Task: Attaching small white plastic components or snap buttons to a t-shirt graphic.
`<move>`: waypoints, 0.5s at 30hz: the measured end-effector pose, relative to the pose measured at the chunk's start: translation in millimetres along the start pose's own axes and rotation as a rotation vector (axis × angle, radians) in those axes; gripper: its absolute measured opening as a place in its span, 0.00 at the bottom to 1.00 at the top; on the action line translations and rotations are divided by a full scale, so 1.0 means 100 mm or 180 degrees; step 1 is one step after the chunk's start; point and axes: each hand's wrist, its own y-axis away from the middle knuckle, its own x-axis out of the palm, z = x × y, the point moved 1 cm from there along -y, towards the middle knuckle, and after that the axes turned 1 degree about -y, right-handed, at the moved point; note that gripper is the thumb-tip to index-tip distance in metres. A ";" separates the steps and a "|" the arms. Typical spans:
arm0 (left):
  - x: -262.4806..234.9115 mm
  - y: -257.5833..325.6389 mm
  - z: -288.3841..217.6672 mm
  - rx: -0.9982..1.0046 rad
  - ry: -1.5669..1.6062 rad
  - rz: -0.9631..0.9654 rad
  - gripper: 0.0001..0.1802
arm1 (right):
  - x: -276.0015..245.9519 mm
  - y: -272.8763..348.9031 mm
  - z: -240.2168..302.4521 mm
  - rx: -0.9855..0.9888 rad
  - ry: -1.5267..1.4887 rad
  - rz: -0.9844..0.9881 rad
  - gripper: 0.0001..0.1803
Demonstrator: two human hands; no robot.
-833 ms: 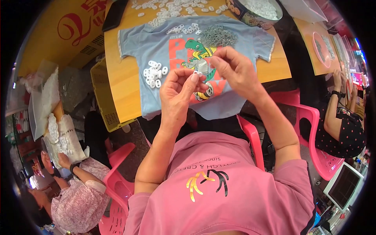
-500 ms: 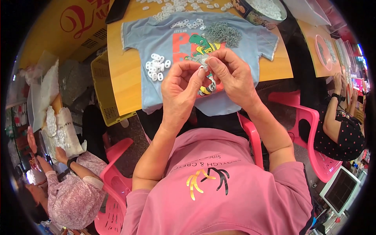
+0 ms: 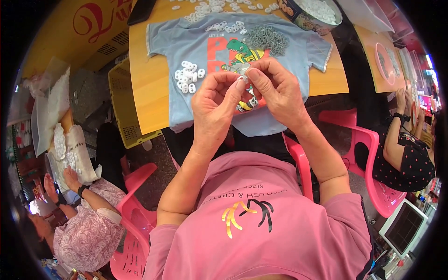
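My left hand (image 3: 215,100) and my right hand (image 3: 276,91) meet above a blue printed T-shirt (image 3: 184,39) spread on the table. Thumb and fingers of both are pinched around a small white plastic piece (image 3: 243,79), mostly hidden by the fingertips. Whether a metal part is also between them I cannot tell. Left of my left hand lies a pile of white oval pieces with two holes each (image 3: 188,74). Beyond my right hand sits a heap of small grey metal parts (image 3: 267,40). More white pieces (image 3: 226,27) lie near the shirt's far edge.
A round tin (image 3: 310,23) full of white pieces stands at the far right of the wooden table (image 3: 151,105). Loose white pieces (image 3: 210,6) lie at the back, beside a dark flat object (image 3: 141,10). A yellow crate (image 3: 126,105) is at the left. Other people work on both sides.
My hands keep almost the same pinch, with only slight finger movement. The view has shifted a little. The person at the left has moved their hands lower.
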 end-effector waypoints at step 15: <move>0.03 0.01 0.00 0.0014 -0.0061 -0.0120 0.07 | 0.03 0.01 -0.05 -0.0109 -0.0051 -0.0108 0.09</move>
